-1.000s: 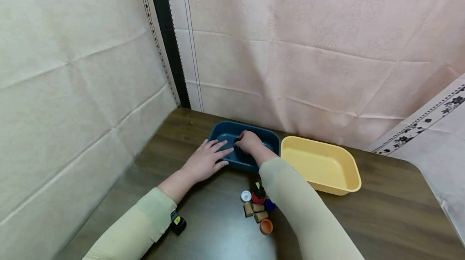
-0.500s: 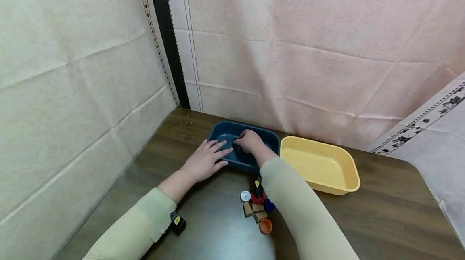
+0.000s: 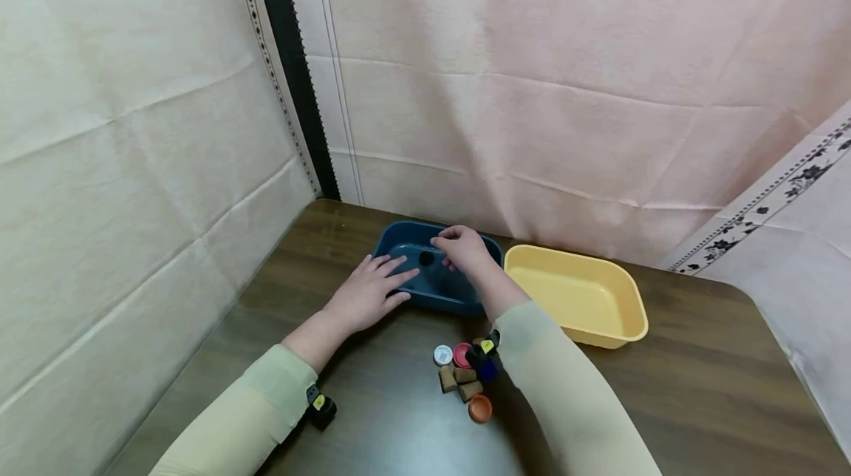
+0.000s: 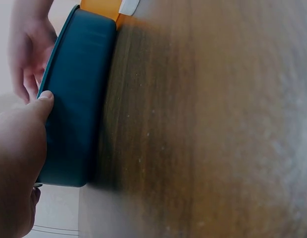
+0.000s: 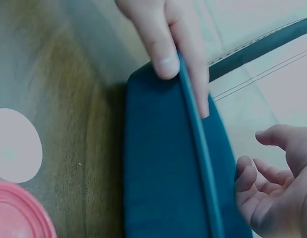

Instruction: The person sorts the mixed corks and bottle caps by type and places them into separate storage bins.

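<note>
A dark blue plastic basin [image 3: 439, 306] stands at the back of the table. My left hand [image 3: 366, 295] holds its near left rim, the thumb outside the wall and spread fingers reaching over the inside; the right wrist view shows the thumb [image 5: 166, 64] against the outer wall. A small black round thing [image 3: 426, 258] lies on the basin floor, too small to tell its kind. Above the basin hovers my right hand [image 3: 462, 248], apart from that thing. In the right wrist view this hand [image 5: 277, 188] has loosely bent fingers and nothing between them.
Right of the basin stands a yellow basin [image 3: 572, 291]. Near my right wrist lie a white cap [image 3: 442, 355], a red cap [image 3: 461, 355], a blue cap [image 3: 488, 371], an orange cap [image 3: 480, 409] and several corks [image 3: 470, 391]. Cloth [image 3: 565, 92] hangs behind the table.
My right hand has let go of the black round thing and risen slightly, back from it. The left hand keeps its place on the rim. The view has shifted a little.
</note>
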`<state>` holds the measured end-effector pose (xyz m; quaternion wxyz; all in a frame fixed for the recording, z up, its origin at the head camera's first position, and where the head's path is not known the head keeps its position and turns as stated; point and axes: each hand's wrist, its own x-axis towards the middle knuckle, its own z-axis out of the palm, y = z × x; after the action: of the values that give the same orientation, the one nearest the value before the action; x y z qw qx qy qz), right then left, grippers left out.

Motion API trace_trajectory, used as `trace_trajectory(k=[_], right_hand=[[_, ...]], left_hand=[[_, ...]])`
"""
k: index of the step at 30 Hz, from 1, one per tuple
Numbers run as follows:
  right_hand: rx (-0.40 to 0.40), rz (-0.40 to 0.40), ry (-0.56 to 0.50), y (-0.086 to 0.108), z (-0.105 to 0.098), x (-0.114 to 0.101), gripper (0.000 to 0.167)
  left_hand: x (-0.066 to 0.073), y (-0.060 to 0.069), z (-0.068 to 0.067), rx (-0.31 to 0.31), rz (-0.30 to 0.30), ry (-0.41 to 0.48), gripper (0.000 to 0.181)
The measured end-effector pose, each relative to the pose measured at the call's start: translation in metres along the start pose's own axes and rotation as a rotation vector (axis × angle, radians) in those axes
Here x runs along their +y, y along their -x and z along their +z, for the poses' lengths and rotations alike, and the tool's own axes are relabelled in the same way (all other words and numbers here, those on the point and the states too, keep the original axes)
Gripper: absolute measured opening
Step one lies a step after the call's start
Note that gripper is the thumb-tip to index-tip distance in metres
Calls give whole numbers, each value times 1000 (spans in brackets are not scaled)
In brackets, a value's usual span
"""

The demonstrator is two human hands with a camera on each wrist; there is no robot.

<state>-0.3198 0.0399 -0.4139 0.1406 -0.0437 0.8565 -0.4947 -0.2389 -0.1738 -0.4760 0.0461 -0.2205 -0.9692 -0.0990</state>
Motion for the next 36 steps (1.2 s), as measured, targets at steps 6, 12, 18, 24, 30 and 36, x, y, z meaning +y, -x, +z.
trace_trajectory(k=[6, 12, 18, 24, 30, 36], right_hand=[[29, 2, -61, 26, -14, -1, 35], [33, -16, -99, 58, -23, 3, 37], [11, -45, -92, 95, -28, 17, 31], [-22, -25, -80, 129, -30, 44, 28], [-21, 10, -43, 164, -32, 74, 30], [-35, 36, -16, 187, -33, 97, 29]], left_hand=[[2, -1, -3, -15, -1, 9, 55], [4, -2, -4, -25, -11, 3, 55], [4, -2, -3, -15, -9, -19, 55], [4, -3, 0, -4, 0, -13, 55], [3, -2, 2, 1, 5, 4, 55], [3, -2, -1, 8, 10, 8, 55]])
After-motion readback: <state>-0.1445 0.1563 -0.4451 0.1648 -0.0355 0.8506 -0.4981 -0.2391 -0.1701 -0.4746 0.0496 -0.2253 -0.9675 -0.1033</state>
